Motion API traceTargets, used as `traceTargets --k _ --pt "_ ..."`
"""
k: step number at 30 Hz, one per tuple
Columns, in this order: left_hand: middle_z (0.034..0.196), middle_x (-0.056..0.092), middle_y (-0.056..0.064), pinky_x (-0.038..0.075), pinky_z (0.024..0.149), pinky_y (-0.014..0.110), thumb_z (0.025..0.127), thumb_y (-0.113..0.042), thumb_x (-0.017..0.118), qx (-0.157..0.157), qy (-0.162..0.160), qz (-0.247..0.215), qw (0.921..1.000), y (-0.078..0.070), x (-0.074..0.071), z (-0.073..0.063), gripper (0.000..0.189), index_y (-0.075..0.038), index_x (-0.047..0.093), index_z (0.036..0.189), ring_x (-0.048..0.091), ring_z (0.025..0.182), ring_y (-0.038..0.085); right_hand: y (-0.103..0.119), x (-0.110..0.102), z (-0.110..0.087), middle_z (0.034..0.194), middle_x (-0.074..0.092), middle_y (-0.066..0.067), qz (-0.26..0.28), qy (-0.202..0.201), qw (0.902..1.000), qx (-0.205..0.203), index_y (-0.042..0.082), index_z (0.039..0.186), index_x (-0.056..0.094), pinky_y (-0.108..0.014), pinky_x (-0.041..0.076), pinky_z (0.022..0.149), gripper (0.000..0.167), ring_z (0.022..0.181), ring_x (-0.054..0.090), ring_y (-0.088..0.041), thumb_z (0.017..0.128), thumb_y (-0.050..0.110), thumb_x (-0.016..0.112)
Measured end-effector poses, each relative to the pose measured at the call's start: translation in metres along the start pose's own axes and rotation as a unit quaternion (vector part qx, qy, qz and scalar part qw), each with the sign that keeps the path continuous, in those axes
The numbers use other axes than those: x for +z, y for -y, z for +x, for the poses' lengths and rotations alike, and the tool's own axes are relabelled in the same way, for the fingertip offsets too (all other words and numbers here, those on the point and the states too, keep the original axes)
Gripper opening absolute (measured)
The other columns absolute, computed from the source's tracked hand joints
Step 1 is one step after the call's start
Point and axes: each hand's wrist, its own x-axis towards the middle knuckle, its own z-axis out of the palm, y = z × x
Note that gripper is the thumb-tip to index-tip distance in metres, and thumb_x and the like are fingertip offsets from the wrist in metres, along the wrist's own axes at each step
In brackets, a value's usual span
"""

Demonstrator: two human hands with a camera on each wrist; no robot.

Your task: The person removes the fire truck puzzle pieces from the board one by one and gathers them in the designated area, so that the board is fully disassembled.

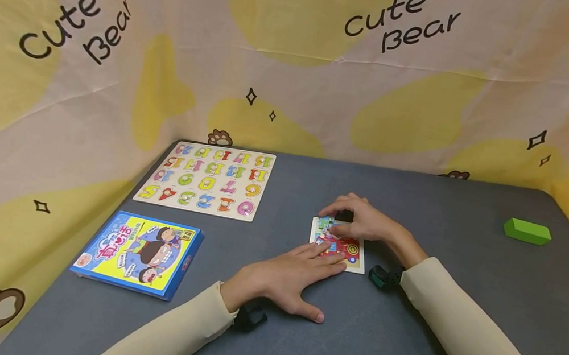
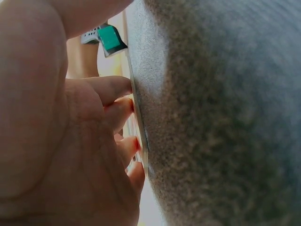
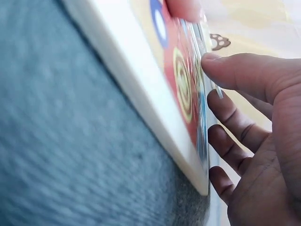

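Observation:
A small picture puzzle (image 1: 356, 262) with a red vehicle and a pale border lies flat on the table. My left hand (image 1: 291, 278) rests with spread, straight fingers over its lower left part; in the left wrist view the fingertips (image 2: 131, 106) press along the board. At the puzzle's upper edge, my right hand (image 1: 360, 219) is curled. Its thumb and index finger pinch a thin puzzle piece (image 3: 219, 91), seen edge-on in the right wrist view. The puzzle's upper part is partly hidden under this hand.
At the back left lies a number board (image 1: 214, 180) with colourful numerals. Nearer, on the left, is a blue and yellow cartoon box (image 1: 153, 253). A green block (image 1: 527, 231) sits far right. Behind the grey table (image 1: 402, 349) hangs a patterned cloth (image 1: 297, 41).

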Motion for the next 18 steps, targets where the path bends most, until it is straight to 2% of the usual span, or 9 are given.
traceTargets --k 4,9,13,18 --pt "0.173 0.009 -0.01 0.007 0.131 0.044 0.09 -0.06 0.067 -0.003 0.007 -0.004 1.0 0.0 -0.001 0.0 0.097 -0.023 0.018 0.165 -0.005 0.161 0.021 -0.007 -0.005 0.001 0.115 0.071 -0.001 0.016 -0.017 0.9995 0.023 0.018 0.125 0.074 -0.042 0.035 0.091 0.037 0.105 0.052 -0.02 0.088 0.018 0.08" --pt "0.173 0.009 -0.01 0.005 0.131 0.044 0.09 -0.059 0.068 -0.005 0.012 -0.008 0.9999 -0.001 -0.002 -0.001 0.097 -0.023 0.018 0.165 -0.006 0.161 0.021 -0.02 -0.01 0.003 0.111 0.068 -0.006 0.044 -0.043 0.9966 0.054 0.014 0.127 0.073 -0.039 0.042 0.088 0.036 0.101 0.051 -0.022 0.091 0.016 0.078" --pt "0.173 0.009 -0.01 0.006 0.131 0.044 0.09 -0.06 0.067 -0.009 0.014 -0.001 0.9999 -0.002 -0.002 -0.001 0.097 -0.023 0.017 0.165 -0.005 0.161 0.021 -0.029 -0.013 0.006 0.109 0.068 -0.008 0.026 -0.063 0.9954 0.069 0.014 0.127 0.072 -0.038 0.042 0.089 0.035 0.1 0.051 -0.023 0.092 0.014 0.076" --pt "0.173 0.008 -0.01 0.005 0.131 0.044 0.091 -0.059 0.066 -0.011 0.02 -0.002 0.9997 -0.003 -0.001 -0.001 0.097 -0.023 0.015 0.165 -0.005 0.161 0.022 -0.036 -0.018 0.011 0.109 0.068 -0.009 0.01 -0.062 0.994 0.089 0.015 0.128 0.071 -0.039 0.036 0.088 0.035 0.1 0.049 -0.025 0.093 0.015 0.074"
